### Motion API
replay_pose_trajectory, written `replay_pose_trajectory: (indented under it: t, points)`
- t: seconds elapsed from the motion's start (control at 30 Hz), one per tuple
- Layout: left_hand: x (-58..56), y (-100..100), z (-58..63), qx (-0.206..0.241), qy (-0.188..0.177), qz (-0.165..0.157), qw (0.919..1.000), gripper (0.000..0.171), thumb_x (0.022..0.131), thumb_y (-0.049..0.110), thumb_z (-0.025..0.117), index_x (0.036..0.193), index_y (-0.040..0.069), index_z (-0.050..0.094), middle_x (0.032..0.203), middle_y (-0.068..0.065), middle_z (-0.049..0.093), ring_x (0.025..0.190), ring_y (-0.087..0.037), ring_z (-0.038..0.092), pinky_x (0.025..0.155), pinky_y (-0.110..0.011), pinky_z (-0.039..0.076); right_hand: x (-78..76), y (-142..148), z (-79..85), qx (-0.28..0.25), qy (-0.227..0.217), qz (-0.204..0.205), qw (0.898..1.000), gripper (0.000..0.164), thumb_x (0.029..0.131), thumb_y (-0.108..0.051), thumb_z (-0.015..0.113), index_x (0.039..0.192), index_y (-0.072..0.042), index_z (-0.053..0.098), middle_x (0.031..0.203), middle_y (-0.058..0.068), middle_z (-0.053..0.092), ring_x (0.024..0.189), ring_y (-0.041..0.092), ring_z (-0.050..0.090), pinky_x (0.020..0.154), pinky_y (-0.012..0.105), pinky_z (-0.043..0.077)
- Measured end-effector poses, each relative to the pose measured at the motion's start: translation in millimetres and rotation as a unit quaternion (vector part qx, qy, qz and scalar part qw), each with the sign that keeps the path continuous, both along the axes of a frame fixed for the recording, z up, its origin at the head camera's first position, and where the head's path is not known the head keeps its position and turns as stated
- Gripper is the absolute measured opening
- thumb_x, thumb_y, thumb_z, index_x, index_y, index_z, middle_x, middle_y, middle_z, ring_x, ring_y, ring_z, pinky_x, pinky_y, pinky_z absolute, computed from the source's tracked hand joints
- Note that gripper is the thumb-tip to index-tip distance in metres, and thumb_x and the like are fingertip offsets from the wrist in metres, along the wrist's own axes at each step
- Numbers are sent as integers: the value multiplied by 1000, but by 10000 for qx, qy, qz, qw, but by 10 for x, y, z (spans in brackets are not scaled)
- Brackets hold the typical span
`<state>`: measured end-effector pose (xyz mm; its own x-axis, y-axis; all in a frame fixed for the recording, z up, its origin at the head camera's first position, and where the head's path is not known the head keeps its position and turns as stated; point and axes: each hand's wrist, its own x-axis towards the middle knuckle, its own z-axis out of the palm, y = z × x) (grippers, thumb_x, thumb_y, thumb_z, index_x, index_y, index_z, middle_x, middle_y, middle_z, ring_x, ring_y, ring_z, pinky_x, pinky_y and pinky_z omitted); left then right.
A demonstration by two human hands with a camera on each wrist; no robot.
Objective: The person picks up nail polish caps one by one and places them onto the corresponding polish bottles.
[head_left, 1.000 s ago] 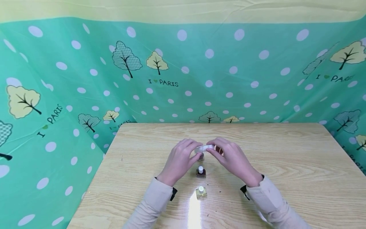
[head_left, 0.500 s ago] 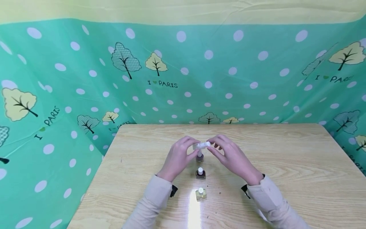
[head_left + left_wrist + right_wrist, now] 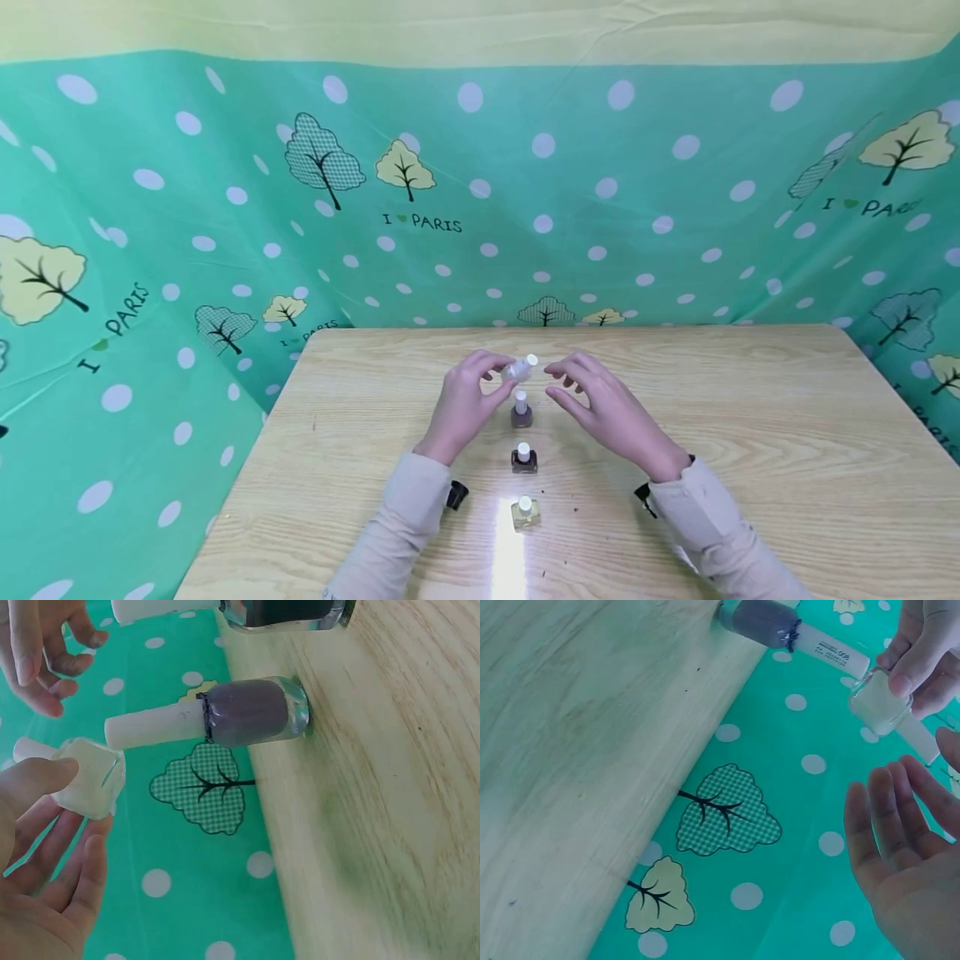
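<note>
My left hand (image 3: pixel 467 398) pinches a white nail polish bottle (image 3: pixel 91 778) by its glass body between thumb and fingers, above the table. Its white cap (image 3: pixel 532 361) tilts up toward the right. My right hand (image 3: pixel 597 408) hovers just right of that cap with fingers loosely bent and nothing in them. Below the held bottle stands a purple-grey nail polish bottle (image 3: pixel 521 414) with a tall white cap. Nearer to me, in the same line, are a dark nail polish bottle (image 3: pixel 524 460) and a pale yellow one (image 3: pixel 526 514), both upright with white caps on.
The pale wooden table (image 3: pixel 360 467) reaches back to a green dotted cloth (image 3: pixel 570 192) hung behind and at the sides. Small dark specks (image 3: pixel 575 509) lie right of the yellow bottle. A bright light reflection crosses the tabletop near the front.
My right hand has let go of the white bottle's cap and drawn slightly right. The bottle, held by my left hand, has tipped from nearly level to cap-up.
</note>
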<state>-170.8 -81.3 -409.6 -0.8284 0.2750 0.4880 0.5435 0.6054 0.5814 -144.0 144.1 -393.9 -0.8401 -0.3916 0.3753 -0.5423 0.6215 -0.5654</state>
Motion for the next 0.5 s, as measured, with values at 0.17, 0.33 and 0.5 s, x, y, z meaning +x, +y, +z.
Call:
replay_pose_trajectory:
  t: [0.17, 0.33, 0.5]
  points:
    - [-54, -5, -57, 66, -379, 30, 9993, 26, 86, 13, 77, 111, 9, 71, 107, -2, 70, 97, -16, 66, 83, -31, 58, -13, 39, -55, 153, -122, -26, 9998, 28, 97, -22, 65, 123, -11, 64, 114, -1, 61, 101, 19, 61, 86, 40, 56]
    - [-106, 6, -112, 88, -1078, 100, 9941, 26, 85, 9, 76, 111, 7, 70, 108, -3, 68, 98, -17, 65, 86, -31, 57, -26, 88, -125, 376, -417, -38, 9984, 35, 98, -26, 64, 128, -9, 61, 118, 2, 60, 106, 23, 60, 88, 40, 55]
    - [-151, 0, -191, 101, -1645, 210, 9861, 27, 86, 9, 75, 112, 4, 69, 108, -7, 68, 96, -21, 67, 86, -30, 58, -31, 138, -220, 607, -831, -69, 9947, 46, 99, -36, 61, 134, -8, 56, 124, 4, 56, 112, 23, 56, 94, 43, 53]
